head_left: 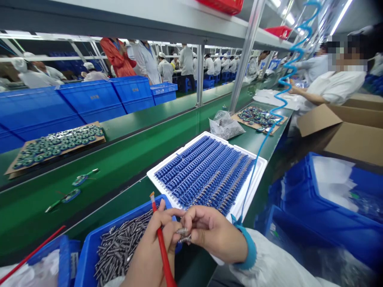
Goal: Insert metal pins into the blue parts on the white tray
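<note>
Two short coiled metal pieces [182,235] sit between the person's hands, one just above the other, their long axes lying roughly level and pointing sideways toward the left hand. The fingers of the right hand [212,235] are curled together, and their tips [188,217] pinch the pieces at their right ends. A blue cuff [248,249] circles that wrist. The left hand [151,255] is closed around a red brush [163,251], whose long handle slants up and away through the grip to a pale tip. Its fingers reach just beside the coils, though whether they touch them is hidden. Directly under the left hand is a blue plastic tray [89,255] heaped with similar grey metal pieces. Beyond it, a white tray [206,171] holds rows of small blue parts, on a green conveyor belt [119,187]. A blue coiled hose [287,83] hangs down beside the white tray. To the right are a cardboard box [344,127] and blue bins [326,199], and a co-worker [332,85] in white sits further along the line.
</note>
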